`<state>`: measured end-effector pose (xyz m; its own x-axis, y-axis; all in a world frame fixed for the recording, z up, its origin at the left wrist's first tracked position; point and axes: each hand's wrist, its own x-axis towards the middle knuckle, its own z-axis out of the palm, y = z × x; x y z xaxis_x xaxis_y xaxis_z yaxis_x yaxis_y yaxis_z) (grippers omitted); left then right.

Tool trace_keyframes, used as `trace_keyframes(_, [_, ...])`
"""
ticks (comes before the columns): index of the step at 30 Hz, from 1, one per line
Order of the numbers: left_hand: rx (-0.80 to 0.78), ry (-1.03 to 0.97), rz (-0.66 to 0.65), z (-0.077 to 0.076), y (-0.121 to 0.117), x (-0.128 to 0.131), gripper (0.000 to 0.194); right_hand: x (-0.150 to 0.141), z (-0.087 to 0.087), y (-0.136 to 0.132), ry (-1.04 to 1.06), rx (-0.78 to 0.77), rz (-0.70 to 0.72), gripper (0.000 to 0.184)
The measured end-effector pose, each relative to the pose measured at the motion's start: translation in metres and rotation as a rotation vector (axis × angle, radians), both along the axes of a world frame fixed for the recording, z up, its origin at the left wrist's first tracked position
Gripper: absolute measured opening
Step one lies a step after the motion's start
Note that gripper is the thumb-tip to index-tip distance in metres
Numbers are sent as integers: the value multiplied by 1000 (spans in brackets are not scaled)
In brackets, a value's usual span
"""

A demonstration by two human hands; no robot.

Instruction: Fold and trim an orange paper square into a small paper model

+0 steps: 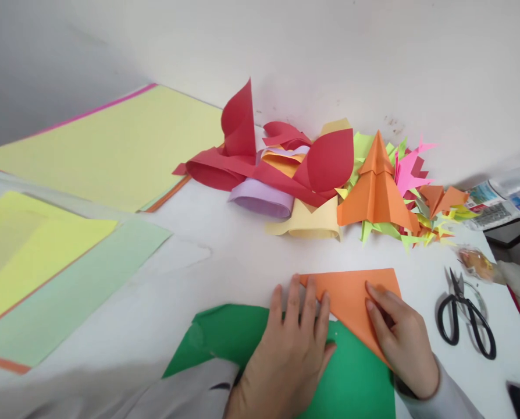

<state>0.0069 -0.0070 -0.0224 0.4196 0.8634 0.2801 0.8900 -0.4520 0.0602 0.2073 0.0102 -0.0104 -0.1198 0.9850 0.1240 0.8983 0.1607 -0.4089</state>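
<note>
1. Two bare hands, the left hand (286, 355) and the right hand (402, 337), rested on an orange paper (349, 291) triangle that lay flat on the tabletop (225, 265).
2. Palm down with its fingers apart, the left hand reached the triangle's left corner while covering green paper (356, 378).
3. The right hand, thumb and forefinger bent, touched the orange surface near its right edge; whether they pinched the paper could not be told.
4. A clean crease, in this judgement, called for lined-up edges, a steady left hand and even pressure from the right fingertips.
5. Smooth and matte, the green paper spread under the left hand, its diagonal border with the orange running between both hands.
6. Beyond the hands stood curled red paper (330, 163), a rounded lilac loop (262, 198) and a crisply pleated orange dart (377, 198).
7. Right of the right hand lay metal-bladed scissors (459, 294) with black looped handles.
</note>
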Motion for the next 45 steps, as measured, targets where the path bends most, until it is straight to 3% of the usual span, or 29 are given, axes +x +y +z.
trace_keyframes(17, [-27, -54, 7, -10, -2, 0, 59, -4, 1, -1, 19, -14, -23, 33])
trace_keyframes(45, [22, 13, 3, 0, 0, 1, 57, -2, 1, 0, -44, 6, -3, 33])
